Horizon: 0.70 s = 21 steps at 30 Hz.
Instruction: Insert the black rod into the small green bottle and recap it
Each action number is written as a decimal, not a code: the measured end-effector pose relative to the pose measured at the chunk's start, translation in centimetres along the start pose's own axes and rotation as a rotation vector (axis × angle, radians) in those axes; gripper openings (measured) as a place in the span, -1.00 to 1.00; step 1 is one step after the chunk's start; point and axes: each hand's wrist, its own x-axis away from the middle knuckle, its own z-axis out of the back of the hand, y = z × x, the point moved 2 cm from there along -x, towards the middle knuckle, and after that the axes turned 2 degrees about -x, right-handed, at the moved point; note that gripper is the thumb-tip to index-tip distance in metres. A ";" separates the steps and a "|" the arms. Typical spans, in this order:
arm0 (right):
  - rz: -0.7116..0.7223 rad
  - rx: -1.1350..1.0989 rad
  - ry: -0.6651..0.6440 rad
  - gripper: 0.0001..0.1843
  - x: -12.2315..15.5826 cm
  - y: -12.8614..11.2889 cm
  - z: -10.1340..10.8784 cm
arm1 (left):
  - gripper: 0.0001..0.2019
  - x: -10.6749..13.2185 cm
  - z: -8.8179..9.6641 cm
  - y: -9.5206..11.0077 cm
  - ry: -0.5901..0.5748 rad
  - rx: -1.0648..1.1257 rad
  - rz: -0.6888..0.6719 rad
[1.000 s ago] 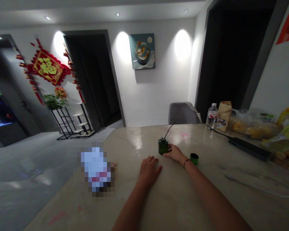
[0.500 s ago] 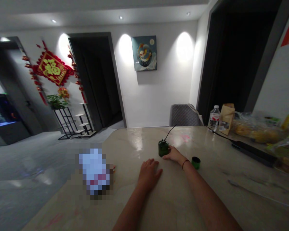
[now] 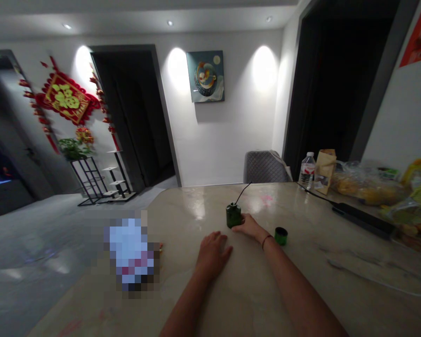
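My right hand (image 3: 248,227) is closed on the lower right side of a small dark green bottle (image 3: 233,217), thumb at the near side and fingers against its right side; I can't see the far fingertips. The bottle stands upright on the table (image 3: 259,281), straight ahead of me, with a thin dark stick (image 3: 243,192) leaning out of its neck toward the right. My left hand (image 3: 213,256) lies open, palm down on the tabletop, nearer to me than the bottle and apart from it. Just beside my right wrist, on its right, is a green cup (image 3: 281,236), its dark opening facing up. Farther right lie a white cable (image 3: 375,282) and a long black box (image 3: 363,220), with a water bottle (image 3: 307,170) and a paper bag (image 3: 325,171) beyond.
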 end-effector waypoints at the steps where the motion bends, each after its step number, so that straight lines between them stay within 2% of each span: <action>1: -0.001 0.021 0.019 -0.55 0.1 -0.1 0.0 | -0.62 0.0 -0.1 0.0 0.003 0.000 -0.001; 7: -0.126 0.257 0.217 -0.33 0.5 -1.2 -0.3 | -0.61 0.0 -0.2 -0.1 0.031 0.009 -0.007; 11: -0.157 0.328 0.274 -0.30 0.9 -1.9 -0.7 | -0.61 0.0 0.0 -0.1 0.024 0.035 0.012; 15: -0.129 0.268 0.305 -0.29 1.2 -1.8 -0.7 | -0.61 -0.2 0.2 -0.2 0.015 0.053 0.039; 21: -0.094 0.015 0.286 -0.31 0.6 -0.3 -0.7 | -0.62 -0.2 0.4 0.0 0.008 0.057 0.045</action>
